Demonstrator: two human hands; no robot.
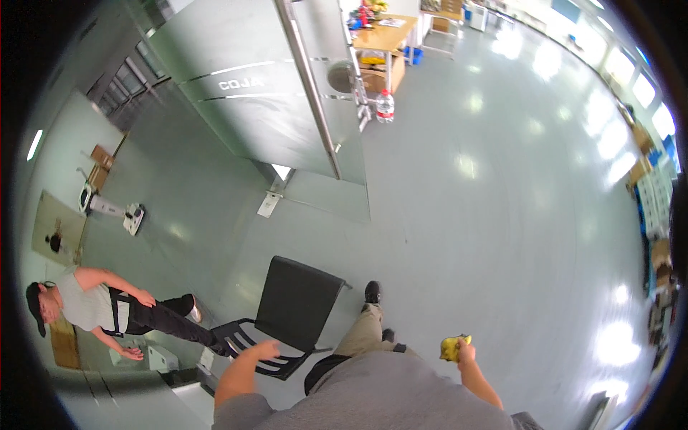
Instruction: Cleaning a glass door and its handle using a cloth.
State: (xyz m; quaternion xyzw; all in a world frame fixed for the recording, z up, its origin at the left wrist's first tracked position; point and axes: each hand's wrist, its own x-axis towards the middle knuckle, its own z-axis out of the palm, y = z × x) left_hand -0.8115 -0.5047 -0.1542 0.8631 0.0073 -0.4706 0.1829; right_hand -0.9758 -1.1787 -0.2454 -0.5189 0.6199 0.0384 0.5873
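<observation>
My right hand [466,351] is closed around a crumpled yellow thing [453,349] with darker patches. It is held out to the right of my body, over the grey floor, and its exact kind is too small to make out. My left hand [266,350] is in front of me on the left, over the slatted seat of a black chair [299,304]. Whether that hand touches the chair is not plain. Its fingers are smeared, and nothing shows in it.
A frosted glass door [251,79] with a long metal handle [312,89] stands ahead. On the left is a person in a cap [89,301]. Past the door are a wooden table [383,34] and a red-capped water bottle [385,107]. Stacked goods [656,201] line the right side.
</observation>
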